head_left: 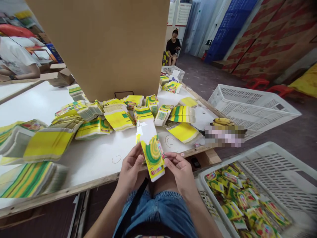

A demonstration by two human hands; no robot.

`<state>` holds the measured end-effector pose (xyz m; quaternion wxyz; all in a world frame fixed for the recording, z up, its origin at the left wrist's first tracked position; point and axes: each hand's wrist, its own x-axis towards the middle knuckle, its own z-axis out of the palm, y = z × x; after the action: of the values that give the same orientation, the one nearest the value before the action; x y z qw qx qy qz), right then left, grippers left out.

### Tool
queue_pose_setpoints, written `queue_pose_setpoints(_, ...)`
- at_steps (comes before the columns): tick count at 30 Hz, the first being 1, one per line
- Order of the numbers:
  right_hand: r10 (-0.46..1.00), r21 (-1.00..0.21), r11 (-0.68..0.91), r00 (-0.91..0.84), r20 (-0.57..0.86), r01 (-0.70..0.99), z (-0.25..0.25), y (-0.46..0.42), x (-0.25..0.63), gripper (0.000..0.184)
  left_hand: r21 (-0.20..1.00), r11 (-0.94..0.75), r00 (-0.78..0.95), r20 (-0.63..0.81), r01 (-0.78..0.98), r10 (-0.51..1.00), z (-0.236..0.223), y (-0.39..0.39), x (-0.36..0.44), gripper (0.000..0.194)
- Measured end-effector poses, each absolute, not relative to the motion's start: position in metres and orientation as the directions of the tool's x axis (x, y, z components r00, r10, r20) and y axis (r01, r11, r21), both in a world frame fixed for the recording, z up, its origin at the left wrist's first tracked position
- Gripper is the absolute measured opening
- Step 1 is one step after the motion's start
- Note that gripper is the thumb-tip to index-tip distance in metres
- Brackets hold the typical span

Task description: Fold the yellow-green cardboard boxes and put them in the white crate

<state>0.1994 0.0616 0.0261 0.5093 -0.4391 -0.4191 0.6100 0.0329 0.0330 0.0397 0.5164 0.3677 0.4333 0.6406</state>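
Between my hands is a yellow and green printed carton (153, 158), tilted over the table's front edge, with a white flap at its top. My left hand (132, 165) has thumb and fingers closed on its left edge. On the opposite side, my right hand (178, 167) pinches the right edge with thumb and fingertips. Behind it lie stacks of flat yellow and green cartons, among them a plain yellow stack (119, 118) and a striped stack (182, 114). Whether the held carton is folded fully into shape, I cannot tell.
More flat cartons (47, 142) spread across the white table (99, 165). A tall cardboard sheet (104, 43) stands behind them. To the right, a white crate (271, 148) holds many small cartons, near bananas (223, 121) and another crate (247, 99). A seated person (172, 46) is farther back.
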Motion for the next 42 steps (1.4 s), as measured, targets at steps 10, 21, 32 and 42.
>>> queue_pose_setpoints(10, 0.976, -0.957, -0.180, -0.161, -0.145, -0.229, 0.030, 0.047, 0.194, 0.027, 0.693, 0.192, 0.179, -0.092, -0.694, 0.979, 0.041, 0.029, 0.042, 0.042)
queue_pose_setpoints(21, 0.986, -0.995, -0.094, -0.142, -0.090, -0.022, 0.038, 0.037, 0.189, 0.027, 0.835, 0.104, -0.098, -0.185, -0.540, 0.978, 0.028, 0.037, 0.051, 0.028)
queue_pose_setpoints(32, 0.961, -0.989, 0.062, -0.261, 0.095, -0.132, 0.042, 0.045, 0.201, 0.044, 0.956, -0.007, 0.043, 0.020, -0.293, 0.999, 0.050, 0.021, 0.041, 0.054)
queue_pose_setpoints(42, 0.882, -0.976, 0.178, -0.460, 0.103, 0.123, 0.066, 0.058, 0.225, 0.018, 0.916, 0.123, 0.250, -0.026, -0.381, 0.968, 0.052, 0.014, 0.041, 0.031)
